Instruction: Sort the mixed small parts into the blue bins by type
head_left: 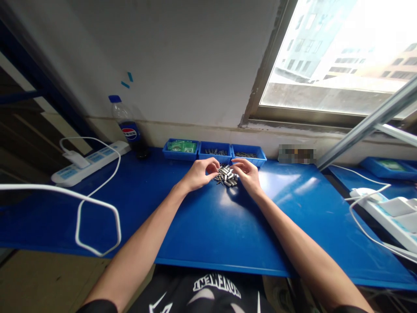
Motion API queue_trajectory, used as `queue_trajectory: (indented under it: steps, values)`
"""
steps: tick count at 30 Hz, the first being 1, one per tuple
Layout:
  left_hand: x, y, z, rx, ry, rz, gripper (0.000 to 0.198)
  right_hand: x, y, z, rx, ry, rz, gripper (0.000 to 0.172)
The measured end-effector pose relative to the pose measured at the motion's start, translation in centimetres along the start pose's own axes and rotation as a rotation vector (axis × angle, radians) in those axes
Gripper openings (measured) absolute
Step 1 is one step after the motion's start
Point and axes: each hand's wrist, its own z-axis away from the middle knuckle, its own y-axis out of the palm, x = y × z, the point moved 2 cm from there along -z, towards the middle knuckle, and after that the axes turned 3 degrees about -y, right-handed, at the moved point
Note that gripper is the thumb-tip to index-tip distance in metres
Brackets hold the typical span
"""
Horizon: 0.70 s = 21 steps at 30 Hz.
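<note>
A loose pile of small metal and dark parts (227, 176) lies on the blue tabletop (208, 230), some silvery and block-like, others thin and pin-like. At the pile's left edge is my left hand (200, 174), thumb and fingers curved and apart, fingertips by the parts. My right hand (248, 176) curves in from the other side, its fingers bent over the right edge of the pile. Nothing held shows in either hand. Just behind stand three blue bins: one with green circuit boards (181, 146), one with small dark grey parts (215, 152), one with thin dark parts (246, 155).
A cola bottle (130, 130) stands at the back left beside a white power strip (94, 163). A white cable (78, 217) loops over the left side. To the right are a metal strut (361, 126), another power strip (387, 213) and a blue tray (389, 167).
</note>
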Motion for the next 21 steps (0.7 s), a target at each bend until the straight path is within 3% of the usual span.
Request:
queue_trajectory:
  steps: [6,12,17,21]
  values:
    - [-0.4,0.2,-0.1,-0.177,-0.088,0.218,0.026,1.6,0.6,0.4,0.202,0.071,-0.052,0.033]
    - [0.4,0.6,0.0,-0.160,-0.166,0.248,0.033,2.2,1.3,0.8,0.260,0.187,-0.134,0.041]
    - [1.0,0.4,0.0,-0.074,-0.127,0.077,0.025,1.8,1.3,0.7,0.223,0.218,-0.170,0.039]
    - [1.8,0.0,0.1,0.041,-0.026,-0.200,0.020,1.0,0.4,0.0,0.014,0.143,-0.138,0.038]
